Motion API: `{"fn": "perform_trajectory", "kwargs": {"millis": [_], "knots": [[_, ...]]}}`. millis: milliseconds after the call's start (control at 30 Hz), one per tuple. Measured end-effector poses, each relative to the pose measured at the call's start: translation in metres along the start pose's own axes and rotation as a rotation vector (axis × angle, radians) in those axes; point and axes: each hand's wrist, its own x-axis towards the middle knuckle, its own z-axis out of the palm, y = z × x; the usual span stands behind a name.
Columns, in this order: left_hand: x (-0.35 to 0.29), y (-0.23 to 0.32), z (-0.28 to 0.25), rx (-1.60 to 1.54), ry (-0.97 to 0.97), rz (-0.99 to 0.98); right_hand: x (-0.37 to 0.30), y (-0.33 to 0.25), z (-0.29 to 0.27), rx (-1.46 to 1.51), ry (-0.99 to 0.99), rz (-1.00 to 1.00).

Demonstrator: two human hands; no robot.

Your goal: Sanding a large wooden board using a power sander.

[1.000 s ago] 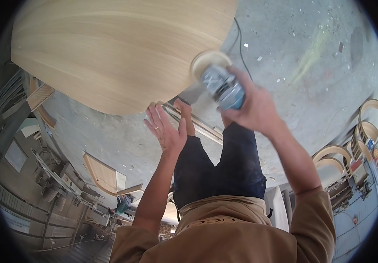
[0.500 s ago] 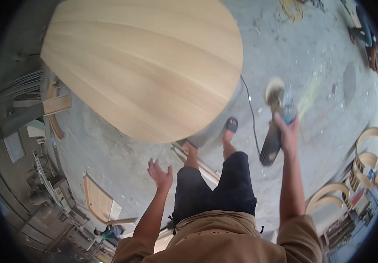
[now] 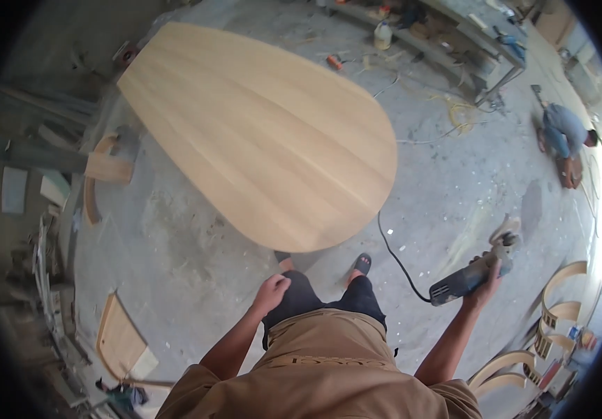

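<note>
An angle grinder [image 3: 470, 278] with a dark body and a pale round pad is in my right hand [image 3: 486, 285], held out to the right above the floor. Its black cord [image 3: 400, 262] leaves the rear end and runs toward the large wooden panel [image 3: 266, 133]. This pale panel tapers to a narrow end at the far left and rounds off in front of me, covering part of one foot. Over my left thigh is my left hand [image 3: 270, 293], fingers curled in, with nothing visible in them; it is apart from the panel.
A person [image 3: 564, 130] crouches at the far right. Behind the panel stand a workbench [image 3: 441, 42] and a jug [image 3: 383, 36]. Curved wooden frames [image 3: 507, 366] lie at the right, a wooden panel piece [image 3: 121, 339] at the left. Yellow cord [image 3: 460, 115] lies on the floor.
My right hand has swung the grinder outward to the right and lower. My left hand has curled from spread fingers. The view has shifted, bringing the workbench and more of the crouching person into sight.
</note>
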Motion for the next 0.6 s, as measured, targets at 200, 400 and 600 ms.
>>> {"fn": "perform_trajectory", "kwargs": {"millis": [200,400,600], "knots": [[0.109,0.088,0.019,0.101,-0.599,0.342,-0.077,-0.103,0.034,0.395,0.015,-0.460],[0.115,0.221,0.078,-0.103,-1.247,-0.013,-0.212,-0.155,0.072,0.510,0.258,-0.888],[0.095,0.345,0.139,-0.933,-1.331,-0.272,-0.332,-0.156,0.070,0.398,0.511,-1.091]]}}
